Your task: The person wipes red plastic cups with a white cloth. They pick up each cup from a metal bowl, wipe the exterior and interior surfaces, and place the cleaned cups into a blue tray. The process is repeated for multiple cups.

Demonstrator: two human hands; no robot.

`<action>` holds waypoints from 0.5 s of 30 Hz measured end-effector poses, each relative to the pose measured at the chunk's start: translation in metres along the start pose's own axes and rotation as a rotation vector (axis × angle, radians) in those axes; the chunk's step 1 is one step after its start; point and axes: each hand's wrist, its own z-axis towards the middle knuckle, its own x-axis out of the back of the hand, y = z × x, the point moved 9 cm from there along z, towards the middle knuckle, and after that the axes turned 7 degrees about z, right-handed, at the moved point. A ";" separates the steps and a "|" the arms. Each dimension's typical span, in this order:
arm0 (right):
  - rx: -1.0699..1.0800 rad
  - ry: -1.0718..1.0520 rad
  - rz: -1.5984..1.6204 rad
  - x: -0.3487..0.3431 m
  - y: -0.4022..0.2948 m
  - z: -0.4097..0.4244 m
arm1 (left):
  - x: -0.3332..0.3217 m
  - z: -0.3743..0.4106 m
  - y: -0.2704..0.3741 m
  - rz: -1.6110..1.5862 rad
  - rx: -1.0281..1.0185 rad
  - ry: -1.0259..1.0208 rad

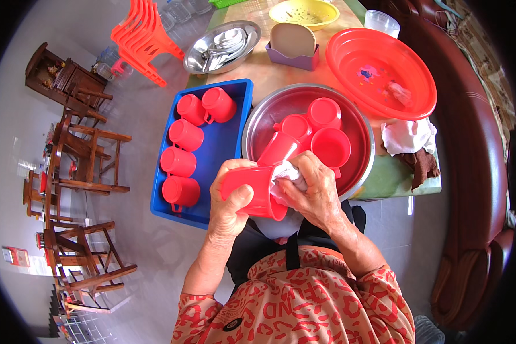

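My left hand (231, 198) grips a red plastic mug (251, 189) tilted on its side, its mouth facing right. In my right hand (316, 189) is a bunched white cloth (289, 173), pressed at the mug's rim and partly inside it. Beyond my hands stands a wide metal basin (264, 96) with several red mugs in it; one mug (331, 146) there is mouth up, others are bottom up. On the left, a blue plastic tray (221, 142) holds several upside-down red mugs (180, 191) along its left and far sides.
A metal bowl of white spoons (193, 62), a purple holder (293, 58), a yellow colander (304, 10) and a red plastic basin (339, 64) sit farther back. White and brown cloths (410, 137) lie at the table's right edge. Stacked orange stools (144, 43) and wooden chairs (90, 155) stand left, a leather sofa (468, 172) right.
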 end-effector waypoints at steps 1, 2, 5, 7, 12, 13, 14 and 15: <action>-0.027 -0.012 -0.007 -0.002 0.003 -0.003 | 0.001 0.000 0.000 -0.008 -0.003 0.002; -0.044 -0.022 -0.014 -0.002 0.003 -0.004 | 0.002 0.000 -0.001 -0.020 -0.006 0.012; -0.088 -0.068 -0.056 -0.004 0.000 -0.008 | 0.007 0.000 -0.002 -0.053 -0.019 0.038; -0.111 -0.112 -0.109 -0.004 0.000 -0.012 | 0.011 0.002 -0.001 -0.068 -0.029 0.046; 0.231 0.118 -0.026 0.021 -0.042 -0.005 | 0.016 0.000 0.001 -0.062 -0.004 0.078; 0.337 0.171 -0.066 0.026 -0.052 -0.005 | 0.016 -0.001 0.000 -0.048 0.000 0.070; 0.373 0.208 -0.114 0.023 -0.054 -0.005 | 0.015 -0.002 -0.002 -0.052 0.020 0.064; 0.480 0.209 -0.200 0.016 -0.058 -0.006 | 0.012 -0.002 -0.004 -0.058 0.037 0.054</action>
